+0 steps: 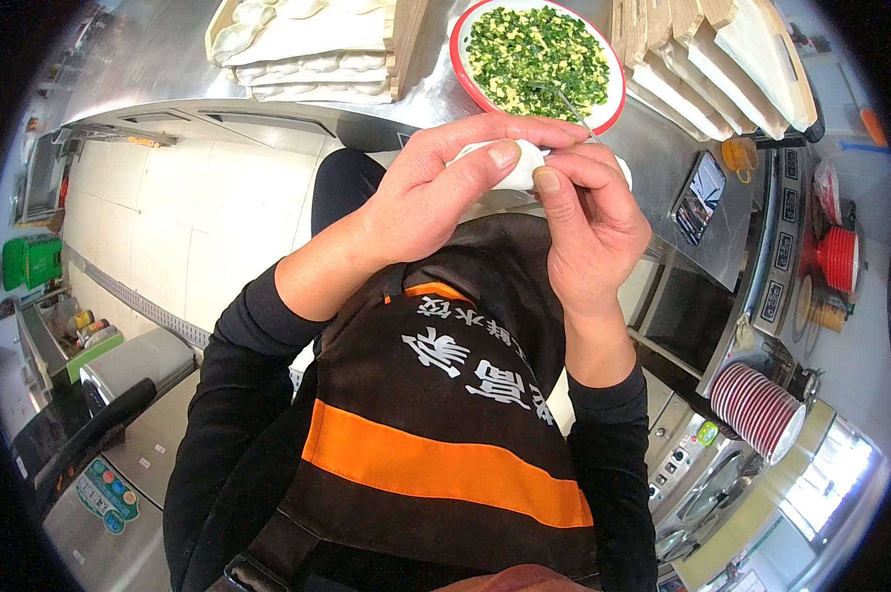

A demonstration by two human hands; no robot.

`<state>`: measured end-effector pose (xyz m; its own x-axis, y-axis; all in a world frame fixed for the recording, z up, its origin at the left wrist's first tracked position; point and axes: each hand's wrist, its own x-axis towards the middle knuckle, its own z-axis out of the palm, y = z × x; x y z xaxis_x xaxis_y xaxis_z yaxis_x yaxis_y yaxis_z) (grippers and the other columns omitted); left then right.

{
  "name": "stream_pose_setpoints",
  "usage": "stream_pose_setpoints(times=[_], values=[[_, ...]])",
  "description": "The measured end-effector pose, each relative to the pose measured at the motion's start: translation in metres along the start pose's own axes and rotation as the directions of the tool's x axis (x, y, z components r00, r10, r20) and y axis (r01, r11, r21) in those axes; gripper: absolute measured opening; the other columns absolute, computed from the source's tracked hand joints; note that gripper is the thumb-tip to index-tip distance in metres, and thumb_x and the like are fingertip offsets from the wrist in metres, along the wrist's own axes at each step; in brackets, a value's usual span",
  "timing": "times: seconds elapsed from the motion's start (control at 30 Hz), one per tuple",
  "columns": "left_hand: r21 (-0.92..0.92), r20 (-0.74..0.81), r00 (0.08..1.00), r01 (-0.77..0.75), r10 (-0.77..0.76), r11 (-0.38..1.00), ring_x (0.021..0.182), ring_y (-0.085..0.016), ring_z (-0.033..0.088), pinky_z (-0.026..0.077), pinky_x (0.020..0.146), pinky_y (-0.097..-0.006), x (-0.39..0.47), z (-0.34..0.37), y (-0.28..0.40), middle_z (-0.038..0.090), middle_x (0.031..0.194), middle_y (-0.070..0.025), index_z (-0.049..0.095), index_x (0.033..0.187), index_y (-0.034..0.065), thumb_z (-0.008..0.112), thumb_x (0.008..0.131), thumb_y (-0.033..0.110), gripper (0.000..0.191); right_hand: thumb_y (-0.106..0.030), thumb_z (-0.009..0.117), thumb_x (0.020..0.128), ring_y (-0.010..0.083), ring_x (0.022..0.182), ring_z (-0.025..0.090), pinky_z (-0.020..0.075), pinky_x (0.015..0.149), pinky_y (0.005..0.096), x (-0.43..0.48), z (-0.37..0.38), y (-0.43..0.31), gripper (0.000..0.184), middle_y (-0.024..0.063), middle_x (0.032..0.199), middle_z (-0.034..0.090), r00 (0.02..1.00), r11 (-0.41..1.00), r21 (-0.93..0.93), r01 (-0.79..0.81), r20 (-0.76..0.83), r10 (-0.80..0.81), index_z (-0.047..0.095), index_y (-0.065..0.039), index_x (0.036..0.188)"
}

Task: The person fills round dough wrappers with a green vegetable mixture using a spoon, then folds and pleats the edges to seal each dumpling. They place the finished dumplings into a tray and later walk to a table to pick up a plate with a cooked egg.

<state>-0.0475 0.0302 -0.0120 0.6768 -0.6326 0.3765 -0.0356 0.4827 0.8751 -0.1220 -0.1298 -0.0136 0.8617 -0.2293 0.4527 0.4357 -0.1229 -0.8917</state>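
Note:
Over the counter's near edge, both of my hands hold a piece of folded white dough, likely a dumpling. My left hand cups its far side, with the thumb lying across the top. At its right end, the thumb and forefinger of my right hand pinch the dough edge. More white shows behind my right fingers, and I cannot tell whether it is the same piece. Just beyond my fingers is a red-rimmed white basin of chopped green and yellow filling. A thin metal utensil handle leans out of it.
Stacked wooden trays with cloth and dumplings stand at the left on the steel counter. More cloth-lined wooden trays lean at the right. Nearby are a phone and an orange cup. Stacked plates stand farther right.

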Motion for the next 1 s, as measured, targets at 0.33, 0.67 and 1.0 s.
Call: stream_pose_setpoints(times=[0.33,0.67,1.0], values=[[0.208,-0.051,0.998,-0.009,0.020,0.978,0.122,-0.023,0.063,0.046,0.109,-0.0361,-0.001,-0.005,0.003,0.070,0.127,-0.0157,0.064,0.131,-0.0066,0.037,0.109,0.016,0.041,0.003,0.075,0.092,0.0146,0.092,0.063,0.0503,0.080,0.0258,0.002,0.003,0.002,0.011,0.0075,0.102,0.069,0.999,0.999,-0.011,-0.050,-0.006,0.050,0.072,0.002,0.103],[-0.028,-0.211,0.948,0.235,-0.236,0.971,0.081,-0.017,0.067,0.057,0.075,-0.0317,-0.009,0.005,-0.004,0.068,0.098,-0.0116,0.063,0.121,-0.0052,0.036,0.112,0.029,0.044,-0.007,0.072,0.096,0.0111,0.085,0.063,0.0527,0.074,0.0237,0.011,0.000,0.008,0.026,0.0097,0.111,0.068,0.999,0.985,-0.164,0.044,0.019,-0.042,0.068,0.002,0.119],[-0.358,-0.208,0.898,0.299,-0.387,0.885,0.063,-0.013,0.062,0.053,0.057,-0.0267,-0.024,0.048,-0.009,0.065,0.085,-0.0077,0.063,0.096,-0.0018,0.041,0.110,0.018,0.032,-0.029,0.038,0.107,0.0087,0.067,0.061,0.0417,0.051,0.0192,0.002,0.000,-0.007,0.046,0.0218,0.124,0.069,0.936,0.981,0.077,-0.179,0.320,0.146,0.059,0.006,0.127]])
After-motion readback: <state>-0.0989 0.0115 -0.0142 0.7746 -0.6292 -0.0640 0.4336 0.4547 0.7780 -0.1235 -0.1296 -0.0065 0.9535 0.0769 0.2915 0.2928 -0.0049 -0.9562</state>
